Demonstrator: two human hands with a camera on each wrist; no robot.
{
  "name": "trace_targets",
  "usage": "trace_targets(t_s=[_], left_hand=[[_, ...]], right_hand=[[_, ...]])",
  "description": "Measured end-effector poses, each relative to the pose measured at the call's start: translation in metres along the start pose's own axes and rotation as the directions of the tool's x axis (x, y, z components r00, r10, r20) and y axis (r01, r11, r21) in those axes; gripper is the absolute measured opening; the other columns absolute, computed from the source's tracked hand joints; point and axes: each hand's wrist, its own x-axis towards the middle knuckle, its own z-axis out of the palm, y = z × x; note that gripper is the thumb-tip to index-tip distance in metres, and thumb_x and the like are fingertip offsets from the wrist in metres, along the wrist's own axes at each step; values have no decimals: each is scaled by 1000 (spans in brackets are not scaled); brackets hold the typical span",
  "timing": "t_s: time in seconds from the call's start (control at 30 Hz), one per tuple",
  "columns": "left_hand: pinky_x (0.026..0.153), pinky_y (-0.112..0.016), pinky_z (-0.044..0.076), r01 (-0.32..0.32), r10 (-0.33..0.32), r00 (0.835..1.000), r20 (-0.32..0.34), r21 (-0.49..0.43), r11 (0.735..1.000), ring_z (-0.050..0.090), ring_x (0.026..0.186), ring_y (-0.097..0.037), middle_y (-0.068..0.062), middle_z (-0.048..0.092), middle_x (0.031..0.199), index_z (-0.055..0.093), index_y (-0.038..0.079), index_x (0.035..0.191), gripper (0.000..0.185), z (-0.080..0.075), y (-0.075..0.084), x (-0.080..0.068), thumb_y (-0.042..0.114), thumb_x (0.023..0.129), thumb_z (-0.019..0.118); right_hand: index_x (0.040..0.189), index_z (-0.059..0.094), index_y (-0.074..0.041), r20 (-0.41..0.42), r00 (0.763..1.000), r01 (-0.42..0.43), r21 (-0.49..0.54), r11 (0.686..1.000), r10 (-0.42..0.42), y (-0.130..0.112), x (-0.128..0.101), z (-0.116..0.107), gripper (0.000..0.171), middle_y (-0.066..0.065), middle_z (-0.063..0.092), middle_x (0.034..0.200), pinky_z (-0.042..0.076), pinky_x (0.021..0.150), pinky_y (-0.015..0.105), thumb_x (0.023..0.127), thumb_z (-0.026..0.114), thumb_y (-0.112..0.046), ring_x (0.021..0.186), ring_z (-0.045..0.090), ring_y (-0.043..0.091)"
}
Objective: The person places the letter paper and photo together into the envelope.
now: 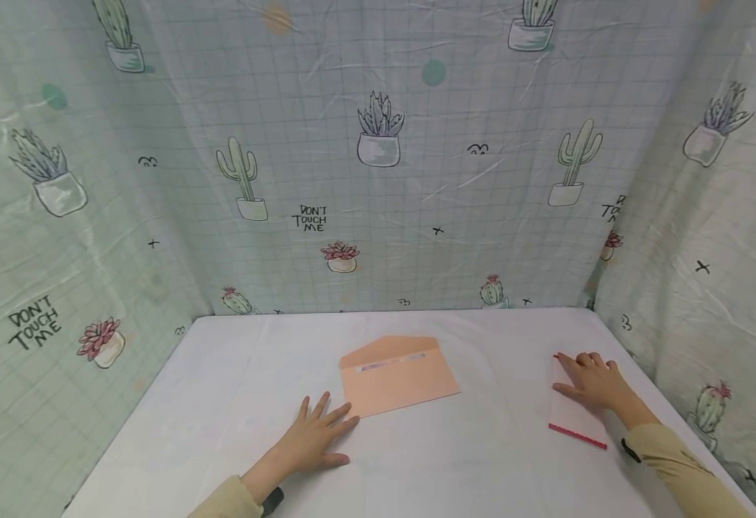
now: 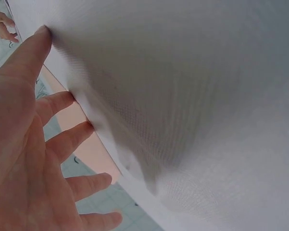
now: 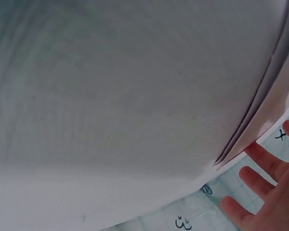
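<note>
A peach envelope point(image 1: 403, 385) lies on the table with its flap folded open toward the back, and a printed slip point(image 1: 390, 362) shows along its opening. At the envelope's front left corner is my left hand point(image 1: 313, 439), palm down with fingers spread. In the left wrist view, the fingertips point(image 2: 84, 129) overlap the envelope's edge. Far to the right, my right hand point(image 1: 591, 381) lies over a whitish sheet with red ends point(image 1: 575, 421), covering part of it. The right wrist view shows layered paper edges point(image 3: 259, 120) beside the loosely extended fingers point(image 3: 259, 183).
A white cloth point(image 1: 222, 381) covers the table. Behind it and along both sides hangs a curtain point(image 1: 442, 187) printed with cacti and lettering. The right forearm crosses the table's right edge.
</note>
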Motion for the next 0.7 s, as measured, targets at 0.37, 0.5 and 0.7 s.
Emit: trace_targets(t_s=[0.37,0.5,0.7], left_hand=[[93,-68,25,-15,15,1000,-16,13,1000,30,127,-47,-8,40,139,44,21,132,63,-1,0,0,54,79,53],[92,-68,26,-16,16,1000,-20,11,1000,31,126,-47,-8,41,138,45,20,131,63,-2,1,0,54,78,54],[92,-68,25,-14,14,1000,-18,1,1000,30,126,-47,-8,41,139,44,20,131,63,-1,0,0,54,78,54]], right_hand=[[121,49,0,23,999,-31,2,1000,31,-2,1,-1,79,21,52,105,35,73,58,73,57,-62,99,44,41],[118,50,3,29,999,-30,-5,1000,30,-1,2,-1,81,22,52,104,35,72,58,72,57,-63,98,43,41],[115,51,6,26,999,-29,-17,999,29,1,3,0,85,22,51,101,36,71,57,70,56,-66,95,43,40]])
